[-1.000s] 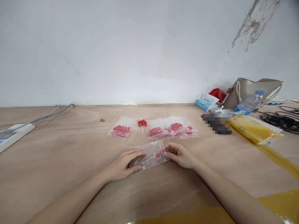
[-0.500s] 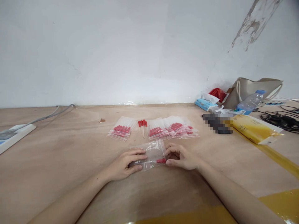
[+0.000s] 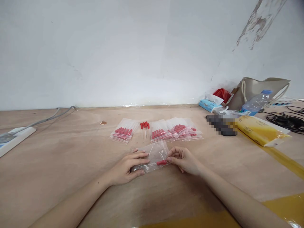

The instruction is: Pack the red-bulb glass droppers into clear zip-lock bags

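Observation:
A clear zip bag (image 3: 154, 153) lies on the table between my hands, with a red rubber bulb (image 3: 161, 162) inside, near its right end. My left hand (image 3: 129, 166) rests on the bag's left part, its fingers stretched out. At the right end, my right hand (image 3: 182, 159) has thumb and fingertips pinched on the bag's edge beside the bulb. Beyond the bag, several red-bulbed droppers (image 3: 145, 125) lie side by side. Filled zip bags with red bulbs showing stand out on both sides, a left group (image 3: 123, 130) and a right group (image 3: 177, 129).
On the right are a yellow packet (image 3: 258, 128), a partly pixelated dark object (image 3: 229, 131), a blue tissue pack (image 3: 209, 105), a plastic bottle (image 3: 257, 102), a beige bag (image 3: 263, 84) and black cables (image 3: 289, 121). A power strip (image 3: 19, 137) lies at the left edge.
The red bulb has shifted slightly left, further into the bag. My right thumb has moved up and closed against the fingertips at the bag's edge. My left hand has hardly moved.

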`<state>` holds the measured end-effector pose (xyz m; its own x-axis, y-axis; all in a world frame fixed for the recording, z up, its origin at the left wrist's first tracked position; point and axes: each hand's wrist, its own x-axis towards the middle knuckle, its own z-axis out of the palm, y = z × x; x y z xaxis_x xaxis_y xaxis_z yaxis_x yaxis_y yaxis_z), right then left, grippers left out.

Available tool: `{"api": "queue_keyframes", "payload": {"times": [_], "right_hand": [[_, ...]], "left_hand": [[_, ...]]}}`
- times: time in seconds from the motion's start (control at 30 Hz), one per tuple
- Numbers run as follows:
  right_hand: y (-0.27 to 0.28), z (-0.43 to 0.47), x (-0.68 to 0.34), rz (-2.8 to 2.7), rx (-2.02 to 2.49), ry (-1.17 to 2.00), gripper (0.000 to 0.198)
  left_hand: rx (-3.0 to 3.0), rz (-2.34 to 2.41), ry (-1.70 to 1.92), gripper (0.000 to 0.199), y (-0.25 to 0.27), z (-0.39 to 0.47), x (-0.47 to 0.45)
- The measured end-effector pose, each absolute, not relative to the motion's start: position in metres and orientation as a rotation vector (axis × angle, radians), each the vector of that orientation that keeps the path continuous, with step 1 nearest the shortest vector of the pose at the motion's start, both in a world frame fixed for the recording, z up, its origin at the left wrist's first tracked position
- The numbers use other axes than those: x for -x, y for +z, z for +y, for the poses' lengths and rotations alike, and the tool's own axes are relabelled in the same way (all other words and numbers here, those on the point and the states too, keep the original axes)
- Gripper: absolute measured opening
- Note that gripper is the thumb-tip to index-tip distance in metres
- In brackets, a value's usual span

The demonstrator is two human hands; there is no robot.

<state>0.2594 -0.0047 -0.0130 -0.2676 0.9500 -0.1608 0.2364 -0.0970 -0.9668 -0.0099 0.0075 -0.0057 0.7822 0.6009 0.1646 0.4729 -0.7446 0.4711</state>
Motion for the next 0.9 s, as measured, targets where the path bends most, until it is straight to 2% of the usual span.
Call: {"api": "queue_keyframes", "payload": {"times": [0.1, 0.27, 0.37, 0.67, 0.9], "right_hand": [[-0.010, 0.000, -0.263, -1.584, 1.352, 1.310, 0.032], [0.010, 0.022, -0.254, -1.827, 1.347, 0.702, 0.006], [0.018, 0.045, -0.231, -1.919, 1.380, 0.552, 0.010], [0.017, 0.120, -0.153, -1.813, 1.735, 0.460, 0.021], [0.016, 0.129, -0.147, -1.825, 1.791, 0.530, 0.012]], "left_hand": [[-2.580, 0.794, 0.418, 0.037, -0.006, 0.009, 0.010], [-2.572, 0.806, 0.409, 0.033, -0.004, 0.009, 0.009], [-2.562, 0.816, 0.416, 0.031, -0.004, 0.010, 0.008], [-2.550, 0.808, 0.404, 0.031, -0.005, 0.010, 0.008], [-2.551, 0.774, 0.423, 0.031, -0.005, 0.009, 0.007]]}}
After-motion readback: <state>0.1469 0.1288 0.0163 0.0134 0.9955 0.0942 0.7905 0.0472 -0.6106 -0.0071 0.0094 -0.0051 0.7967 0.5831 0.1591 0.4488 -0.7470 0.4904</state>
